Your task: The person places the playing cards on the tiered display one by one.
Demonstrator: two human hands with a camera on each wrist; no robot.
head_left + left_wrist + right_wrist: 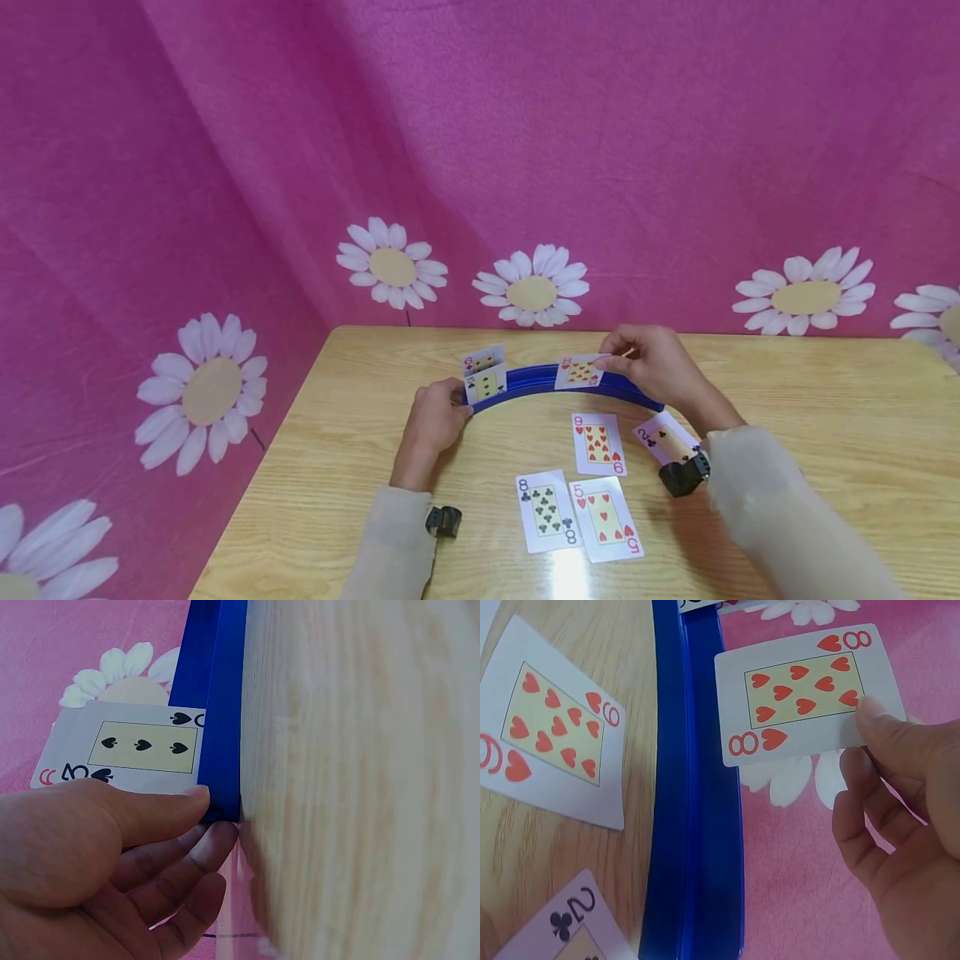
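Note:
A curved blue card holder (536, 382) stands on the wooden table. My left hand (435, 417) grips its left end between thumb and fingers, close to the three of spades (142, 746). That card stands in the holder, in front of a red six (483, 359), probably of diamonds. By one edge my right hand (652, 362) pinches the eight of hearts (802, 694) between thumb and fingers. The card's opposite edge overlaps the holder near its middle; whether it sits in a slot I cannot tell.
Face up on the table lie the nine of hearts (598, 444), eight of clubs (547, 511), five of hearts (606, 518) and two of clubs (666, 437), the last partly under my right wrist. A pink cloth with daisies (531, 293) hangs behind the table (337, 467).

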